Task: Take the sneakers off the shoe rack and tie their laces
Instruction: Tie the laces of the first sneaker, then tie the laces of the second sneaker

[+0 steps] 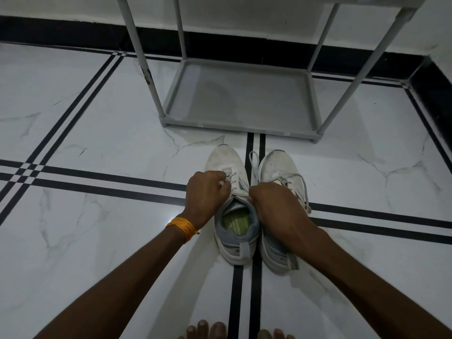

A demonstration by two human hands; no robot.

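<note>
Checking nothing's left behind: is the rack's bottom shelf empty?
Empty. The bottom shelf shows only bare grey surface; both sneakers stand on the floor before it.

Both arms extended forward — left hand fisted, right hand fisted, fingers curled tight.

No readable text, brand or number anywhere. Small pale stickers on the front rail of the shoe rack are too blurred to read.

White sneakers with grey collars, green insole, grey rack, white marble floor black-striped, orange wristband
</note>
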